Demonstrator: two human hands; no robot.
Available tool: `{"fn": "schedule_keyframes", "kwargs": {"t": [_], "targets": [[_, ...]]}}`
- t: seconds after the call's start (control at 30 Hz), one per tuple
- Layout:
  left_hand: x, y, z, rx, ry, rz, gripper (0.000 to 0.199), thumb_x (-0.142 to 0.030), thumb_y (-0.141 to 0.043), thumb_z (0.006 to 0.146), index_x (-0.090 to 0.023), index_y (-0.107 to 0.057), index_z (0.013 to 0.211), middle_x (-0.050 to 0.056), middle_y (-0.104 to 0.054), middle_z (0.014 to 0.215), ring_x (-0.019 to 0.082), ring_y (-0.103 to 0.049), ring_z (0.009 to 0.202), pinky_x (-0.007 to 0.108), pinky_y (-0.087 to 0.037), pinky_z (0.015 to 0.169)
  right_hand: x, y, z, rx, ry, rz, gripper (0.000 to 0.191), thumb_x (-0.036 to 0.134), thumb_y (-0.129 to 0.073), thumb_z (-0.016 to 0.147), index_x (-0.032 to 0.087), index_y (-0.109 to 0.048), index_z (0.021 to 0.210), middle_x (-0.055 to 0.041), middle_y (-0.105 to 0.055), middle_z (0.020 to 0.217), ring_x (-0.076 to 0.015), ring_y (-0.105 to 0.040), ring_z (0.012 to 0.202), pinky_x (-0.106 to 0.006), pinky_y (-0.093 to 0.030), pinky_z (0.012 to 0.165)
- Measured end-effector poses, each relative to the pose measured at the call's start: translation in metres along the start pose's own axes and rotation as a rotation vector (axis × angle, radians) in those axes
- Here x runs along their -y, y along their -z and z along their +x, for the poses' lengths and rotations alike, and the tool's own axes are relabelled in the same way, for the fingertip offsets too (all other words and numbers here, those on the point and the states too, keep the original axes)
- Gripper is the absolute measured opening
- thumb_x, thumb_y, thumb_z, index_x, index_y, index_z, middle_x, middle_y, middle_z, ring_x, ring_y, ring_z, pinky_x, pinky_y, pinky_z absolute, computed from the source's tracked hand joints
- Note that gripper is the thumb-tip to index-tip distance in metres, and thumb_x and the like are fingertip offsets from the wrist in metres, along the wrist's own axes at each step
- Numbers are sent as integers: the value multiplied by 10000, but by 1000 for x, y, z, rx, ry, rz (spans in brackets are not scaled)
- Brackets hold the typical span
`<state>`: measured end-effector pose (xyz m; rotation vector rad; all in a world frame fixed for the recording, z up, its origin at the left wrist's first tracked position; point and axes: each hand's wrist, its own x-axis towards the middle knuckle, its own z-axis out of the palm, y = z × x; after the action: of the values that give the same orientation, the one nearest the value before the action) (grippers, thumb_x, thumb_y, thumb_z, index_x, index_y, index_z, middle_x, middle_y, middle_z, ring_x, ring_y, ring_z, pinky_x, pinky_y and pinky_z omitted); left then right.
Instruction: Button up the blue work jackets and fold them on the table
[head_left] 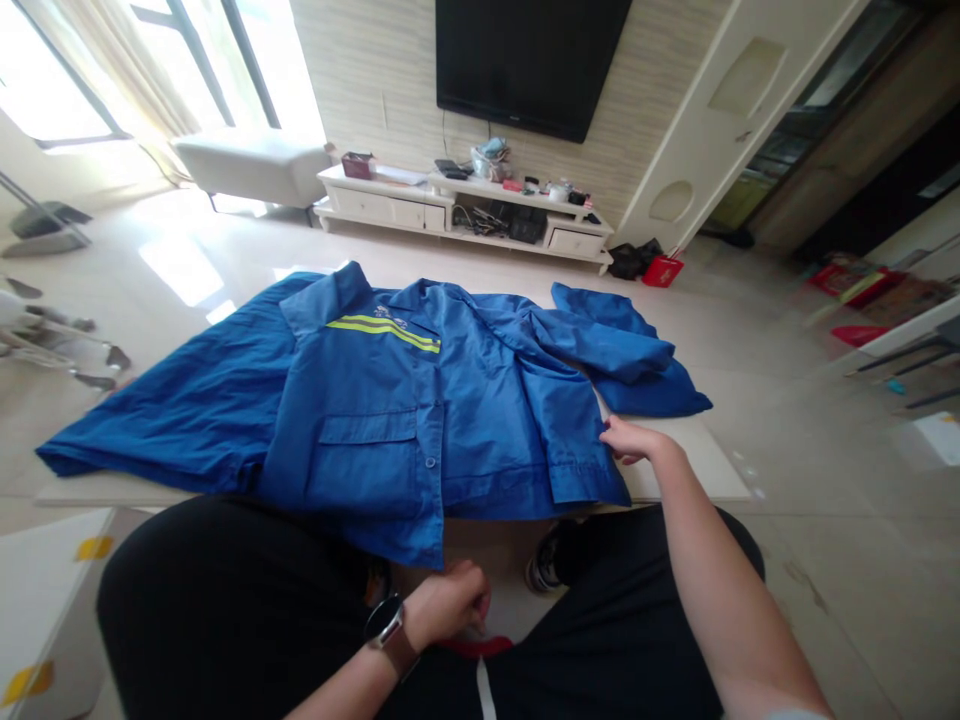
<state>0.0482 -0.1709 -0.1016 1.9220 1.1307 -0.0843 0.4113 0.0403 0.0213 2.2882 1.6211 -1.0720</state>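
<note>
A blue work jacket (480, 390) lies spread out in front of me, with a yellow-and-grey reflective stripe across the chest and a flap pocket at the lower left. At its right side my right hand (634, 440) pinches the edge of the sleeve, near the cuff (589, 480). My left hand (454, 600), with a watch on the wrist, is curled just below the front hem corner; nothing shows in its fingers. Further right, a folded piece of blue cloth (652, 395) lies partly beneath the other sleeve section.
The jacket covers most of a low pale table (712, 460). My knees in black trousers are close against its near edge. Beyond it stand a white TV cabinet (390, 205) with clutter, a grey bench (255, 165) and a red bag (662, 271). A white box (60, 580) sits at lower left.
</note>
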Motion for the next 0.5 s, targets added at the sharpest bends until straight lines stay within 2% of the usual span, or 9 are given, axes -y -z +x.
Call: {"fn": "schedule_keyframes", "kwargs": {"t": [0.07, 0.13, 0.23, 0.3, 0.37, 0.43, 0.5], "targets": [[-1, 0, -1, 5, -4, 11, 45, -271, -690, 852, -227, -696, 856, 21, -682, 1043, 194, -605, 1054, 252, -460, 907, -3, 1, -2, 76, -47, -23, 307, 416, -538, 948, 164, -588, 1115, -123, -684, 922, -219, -685, 845, -331, -581, 713], [-2, 0, -2, 21, -4, 30, 112, -176, -618, 864, -232, -709, 896, 28, -691, 1054, 198, -621, 1053, 265, -471, 922, -5, 2, -5, 129, -75, -19, 381, 516, -508, 974, 155, -604, 1046, -140, -692, 937, -226, -691, 870, -334, -578, 729], [-4, 1, -3, 51, -5, 56, 339, -48, -522, 821, -251, -727, 999, 44, -697, 1098, 207, -650, 1045, 285, -499, 920, -10, 0, -12, 169, -85, 33, 567, 695, -478, 942, 186, -565, 1177, -128, -694, 932, -235, -701, 856, -352, -584, 725], [-4, 2, -4, 41, -24, 67, 455, -26, -508, 803, -276, -711, 1125, 51, -688, 1189, 223, -646, 1113, 307, -500, 965, -13, -4, -18, 217, -104, 78, 688, 770, -470, 905, 231, -467, 1333, -96, -686, 872, -230, -703, 802, -353, -584, 706], [-5, 5, -6, 0, -34, 70, 485, -54, -514, 825, -281, -672, 1224, 60, -667, 1270, 234, -631, 1173, 319, -492, 1000, -15, -10, -24, 257, -115, 125, 784, 793, -499, 875, 273, -341, 1440, -47, -660, 787, -212, -688, 715, -344, -578, 677], [-8, 7, -11, -40, -11, 81, 376, -101, -514, 857, -241, -688, 1159, 79, -677, 1237, 234, -655, 1111, 311, -504, 952, -19, -17, -30, 262, -108, 146, 856, 793, -548, 848, 288, -267, 1480, -11, -628, 725, -200, -657, 640, -336, -568, 640], [-12, 8, -19, -72, -5, 93, 220, -115, -517, 856, -198, -705, 937, 83, -704, 1079, 217, -677, 962, 294, -501, 854, -25, -26, -36, 227, -83, 146, 893, 783, -596, 820, 273, -271, 1478, -4, -613, 708, -197, -626, 597, -335, -553, 602]]}}
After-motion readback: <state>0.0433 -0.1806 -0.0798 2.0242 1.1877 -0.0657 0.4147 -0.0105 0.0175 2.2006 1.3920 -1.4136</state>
